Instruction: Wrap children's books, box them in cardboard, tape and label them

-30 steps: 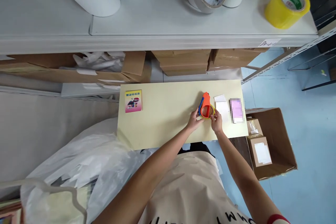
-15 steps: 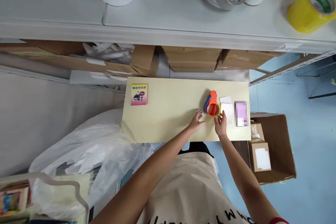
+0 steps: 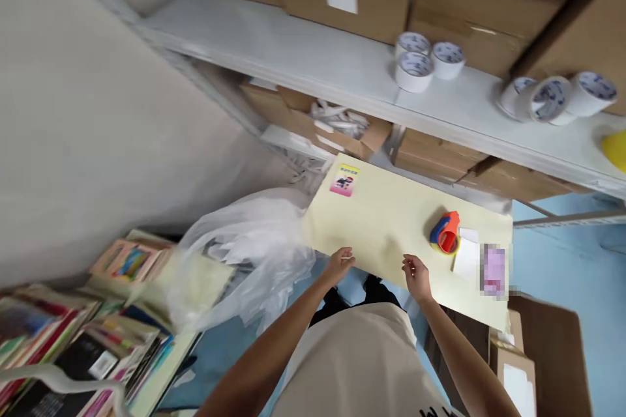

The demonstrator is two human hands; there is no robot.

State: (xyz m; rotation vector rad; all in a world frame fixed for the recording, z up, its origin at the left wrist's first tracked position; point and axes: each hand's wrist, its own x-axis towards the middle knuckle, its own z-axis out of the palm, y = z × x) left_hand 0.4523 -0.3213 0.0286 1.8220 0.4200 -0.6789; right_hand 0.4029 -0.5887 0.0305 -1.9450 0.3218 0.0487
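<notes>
Evidently released, with left hand (image 3: 341, 264) and right hand (image 3: 417, 275) apart, both loosely curled by the near edge of the table (image 3: 384, 205). Beyond the right hand, rightward, an orange tape dispenser (image 3: 452, 223); beyond the left, a booklet (image 3: 345, 181).

The tape dispenser (image 3: 448, 233), orange with blue and yellow parts, is placed on the counter (image 3: 384, 208) beyond and to the right of the right grip (image 3: 417, 275), its narrow end directed away. Crumpled translucent plastic (image 3: 267, 234) is gathered left of the left grip (image 3: 339, 264).
</notes>
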